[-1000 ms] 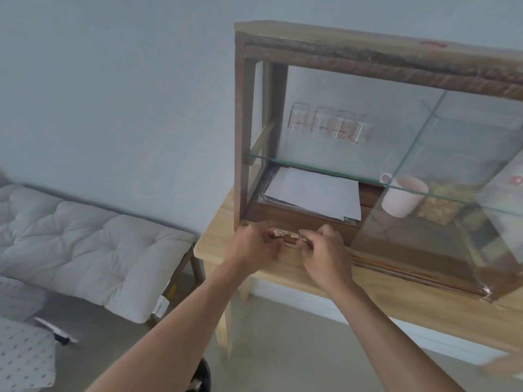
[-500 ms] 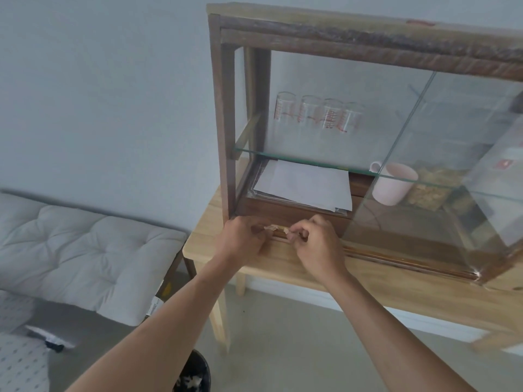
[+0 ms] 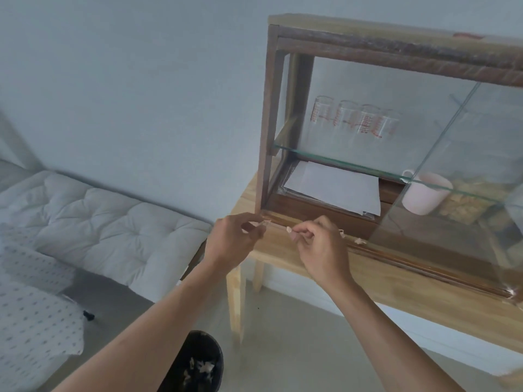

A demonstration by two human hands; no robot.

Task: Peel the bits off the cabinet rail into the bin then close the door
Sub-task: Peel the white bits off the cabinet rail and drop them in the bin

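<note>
Bits (image 3: 358,241) cling to the cabinet rail (image 3: 396,257) mid-frame. Left hand (image 3: 230,243) and right hand (image 3: 322,246) each pinch what seems a pale scrap; bin (image 3: 195,363) sits at bottom centre

Red scale markings run down the glass measuring cups (image 3: 358,120) above the right grip (image 3: 294,232), too blurred to read.

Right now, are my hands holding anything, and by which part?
Each pinches a small pale bit at the cabinet rail between thumb and fingertips: the left hand one near the corner post, the right hand one further along.
</note>
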